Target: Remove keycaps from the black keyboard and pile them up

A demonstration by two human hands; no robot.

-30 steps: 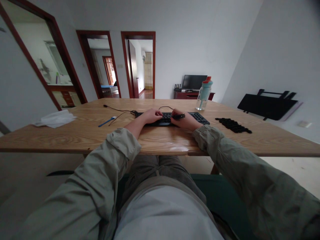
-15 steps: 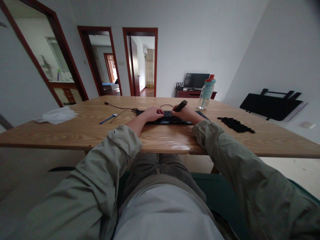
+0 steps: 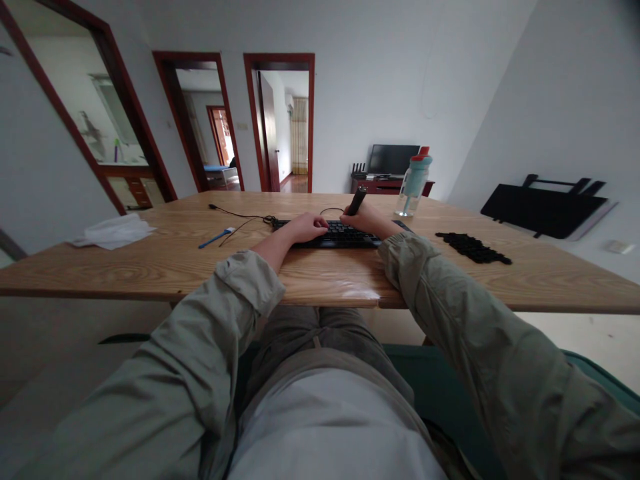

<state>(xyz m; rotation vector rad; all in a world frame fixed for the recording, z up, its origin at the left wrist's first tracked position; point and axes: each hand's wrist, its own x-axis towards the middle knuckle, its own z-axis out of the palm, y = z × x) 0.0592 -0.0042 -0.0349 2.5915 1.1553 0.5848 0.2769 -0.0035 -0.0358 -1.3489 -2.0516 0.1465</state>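
While the left hand [image 3: 306, 229] touches the keyboard [image 3: 345, 237], grip unclear, the right hand [image 3: 370, 219] clasps a black tool [image 3: 357, 201].

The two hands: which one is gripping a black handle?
The right hand; the black handle rises from its grip. The left hand, at the keyboard, shows no handle.

Pale walls [image 3: 370, 87]; red-brown door frames [image 3: 311, 120]; dark screen [image 3: 394, 159] on reddish cabinet [image 3: 373, 187]; light curtain [image 3: 300, 137] farther back

Keyboard [image 3: 345, 243] on table [image 3: 325, 280], brush [image 3: 215, 239] and cloth [image 3: 117, 232] to its left, bottle [image 3: 414, 183] behind its right end
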